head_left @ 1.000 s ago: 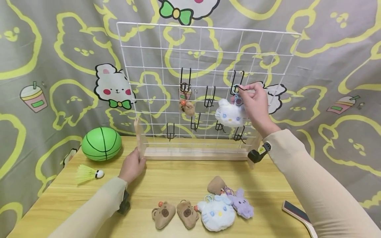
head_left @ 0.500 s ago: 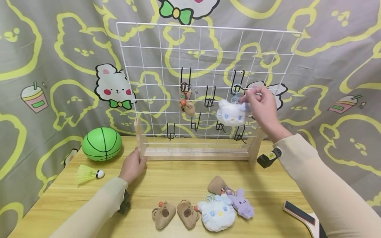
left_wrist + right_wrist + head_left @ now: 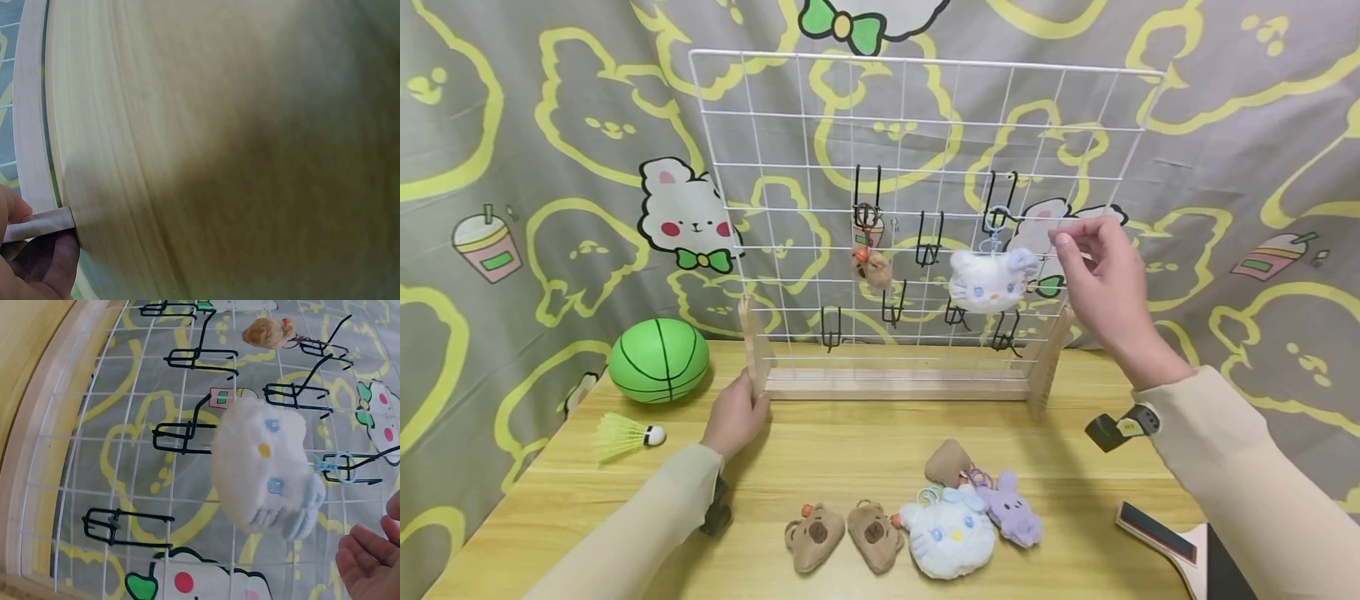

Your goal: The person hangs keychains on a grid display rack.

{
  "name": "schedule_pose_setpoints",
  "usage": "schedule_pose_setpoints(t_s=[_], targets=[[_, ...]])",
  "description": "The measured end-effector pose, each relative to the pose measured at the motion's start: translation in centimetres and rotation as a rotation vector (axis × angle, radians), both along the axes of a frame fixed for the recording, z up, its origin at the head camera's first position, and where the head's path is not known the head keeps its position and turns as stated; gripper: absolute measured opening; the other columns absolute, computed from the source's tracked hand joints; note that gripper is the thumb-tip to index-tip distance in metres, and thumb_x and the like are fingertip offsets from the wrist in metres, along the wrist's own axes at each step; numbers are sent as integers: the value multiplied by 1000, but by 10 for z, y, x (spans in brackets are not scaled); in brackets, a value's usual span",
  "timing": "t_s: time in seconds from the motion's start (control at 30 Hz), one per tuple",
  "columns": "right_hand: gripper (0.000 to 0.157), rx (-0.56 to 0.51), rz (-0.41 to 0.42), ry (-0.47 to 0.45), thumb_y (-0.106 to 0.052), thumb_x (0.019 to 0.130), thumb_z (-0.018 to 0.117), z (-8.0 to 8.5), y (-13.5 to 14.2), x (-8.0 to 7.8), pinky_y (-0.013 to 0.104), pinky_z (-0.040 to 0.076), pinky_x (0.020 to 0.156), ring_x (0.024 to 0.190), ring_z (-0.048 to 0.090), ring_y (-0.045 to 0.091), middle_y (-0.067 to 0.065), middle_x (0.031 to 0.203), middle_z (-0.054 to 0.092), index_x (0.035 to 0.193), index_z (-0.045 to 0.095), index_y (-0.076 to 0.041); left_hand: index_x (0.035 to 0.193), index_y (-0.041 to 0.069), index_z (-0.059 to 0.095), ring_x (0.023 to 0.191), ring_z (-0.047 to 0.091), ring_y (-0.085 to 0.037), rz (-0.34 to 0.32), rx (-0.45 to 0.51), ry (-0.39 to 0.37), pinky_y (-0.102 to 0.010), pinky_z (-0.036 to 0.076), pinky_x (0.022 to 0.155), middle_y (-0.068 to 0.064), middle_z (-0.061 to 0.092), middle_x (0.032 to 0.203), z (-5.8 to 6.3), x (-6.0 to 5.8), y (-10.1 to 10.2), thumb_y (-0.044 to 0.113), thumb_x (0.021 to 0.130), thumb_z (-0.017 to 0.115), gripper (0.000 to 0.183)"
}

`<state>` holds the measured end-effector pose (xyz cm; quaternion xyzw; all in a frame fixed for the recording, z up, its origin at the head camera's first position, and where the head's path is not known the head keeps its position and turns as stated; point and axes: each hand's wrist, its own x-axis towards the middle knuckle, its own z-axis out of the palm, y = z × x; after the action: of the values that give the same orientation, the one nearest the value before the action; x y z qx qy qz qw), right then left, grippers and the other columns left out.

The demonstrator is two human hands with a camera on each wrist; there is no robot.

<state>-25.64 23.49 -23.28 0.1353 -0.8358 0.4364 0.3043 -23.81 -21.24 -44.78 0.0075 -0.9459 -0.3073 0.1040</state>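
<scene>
A white plush cat-head keychain [image 3: 988,281] with blue eyes hangs by its light-blue ring from a black hook [image 3: 1000,196] on the white wire grid rack [image 3: 925,62]. To its right my right hand [image 3: 1103,275] is in the air, apart from it, fingers loosely bent and holding nothing. In the right wrist view, a gap separates that hand [image 3: 369,559] from the plush [image 3: 262,469]. My left hand [image 3: 735,417] grips the rack's left wooden support [image 3: 752,333]; the left wrist view has thumb and fingers on both sides of its end [image 3: 47,224].
A small brown plush keychain [image 3: 872,268] hangs on another hook. Several plush keychains, including a white cat [image 3: 951,537] and a purple rabbit [image 3: 1013,510], lie on the table. A green ball [image 3: 659,360] and shuttlecock [image 3: 628,437] are left; a wooden-handled brush-like item [image 3: 1161,537] lies right.
My right hand has let go of the white cat-head keychain and moved right, away from it. The keychain stays hanging on the hook. My left hand keeps its grip on the support.
</scene>
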Motion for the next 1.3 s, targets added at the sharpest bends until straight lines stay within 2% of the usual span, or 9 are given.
schedule_pose_setpoints(t_s=[0.1,0.2,0.33,0.47,0.57,0.7,0.87,1.03,1.3], targets=[[11,-21,36,81,-17,107,54,-1,1,10,7,49,89,103,63,-13,-11,113,73,110,59,-8,137,-15,47,78,59,-31,1,3,-5,-50,55,72,-24,64,91,2,1,0,9,100,54,45],[8,-14,104,185,-7,105,57,-7,2,20,7,52,81,95,67,-8,-26,101,68,107,61,0,137,-15,47,78,60,-32,-1,5,-4,-50,56,73,-26,65,94,3,1,0,9,100,54,45],[8,90,229,309,10,96,62,-27,0,37,7,54,78,86,67,-4,-4,93,74,104,63,11,138,-15,48,77,60,-31,-8,0,10,-49,55,72,-25,65,94,2,0,0,8,99,54,45],[19,262,360,326,16,88,67,-53,-4,52,8,54,75,82,68,0,11,88,74,104,67,6,138,-14,48,76,58,-30,-7,-5,19,-49,54,71,-23,65,91,0,0,-1,8,99,54,45],[20,382,425,197,10,90,69,-74,-8,61,14,56,68,78,66,2,0,85,73,104,68,-4,139,-13,49,78,60,-32,-7,-6,27,-52,55,75,-25,67,95,0,1,-2,8,99,55,46],[9,513,452,-155,-8,99,67,-101,-11,67,22,57,70,84,64,1,-10,92,70,104,68,-16,141,-14,48,82,62,-33,-6,-4,26,-54,56,79,-28,68,101,0,2,-2,8,99,55,47],[10,603,456,-502,-20,101,67,-141,-7,64,28,56,77,90,62,6,-5,97,69,105,68,-11,141,-13,48,85,64,-36,0,-1,29,-56,57,82,-30,68,104,1,3,-3,8,99,55,47],[23,605,474,-637,-29,98,71,-176,-1,62,25,48,68,81,55,8,1,92,65,102,64,-7,140,-13,48,84,64,-35,9,-4,12,-56,57,81,-29,68,102,0,4,-2,7,99,55,46],[23,594,462,-601,-24,93,77,-191,-4,65,22,47,63,74,52,2,-2,85,64,95,60,-8,141,-11,49,85,65,-34,-2,16,26,-55,58,81,-29,69,105,-2,3,1,7,99,55,46]])
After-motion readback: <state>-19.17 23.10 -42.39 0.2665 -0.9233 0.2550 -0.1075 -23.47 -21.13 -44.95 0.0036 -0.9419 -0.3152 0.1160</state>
